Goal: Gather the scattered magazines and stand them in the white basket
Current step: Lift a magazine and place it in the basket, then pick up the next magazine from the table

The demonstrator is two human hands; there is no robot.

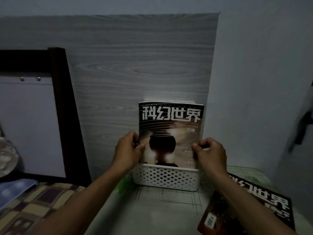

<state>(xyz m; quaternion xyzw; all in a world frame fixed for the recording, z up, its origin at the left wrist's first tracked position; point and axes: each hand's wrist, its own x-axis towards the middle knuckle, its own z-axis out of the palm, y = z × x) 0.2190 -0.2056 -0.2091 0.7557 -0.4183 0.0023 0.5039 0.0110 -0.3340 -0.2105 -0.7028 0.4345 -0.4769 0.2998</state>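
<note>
Both hands are up at the stack of magazines (171, 131) standing in the white basket (166, 178). Left hand (127, 150) grips the stack's left edge, thumb lying across the front cover and fingers curled round behind. Right hand (210, 154) does the same on the right edge, thumb tip pressed on the cover, knuckles bent over the side. The front magazine stands upright, cover facing us, with big white characters across the top and a dark round shape below; more page edges show just behind its top. Its lower end sits down inside the basket, which is perforated and rests at the back of the pale cloth-covered surface (152, 209), close against a grey wood-grain panel (135, 65).

Near the right edge of that surface, under the right forearm, two more magazines (254, 207) lie flat, one overlapping the other. Off to the left there's a patchwork cloth (33, 204) and a dark-framed board (33, 116).
</note>
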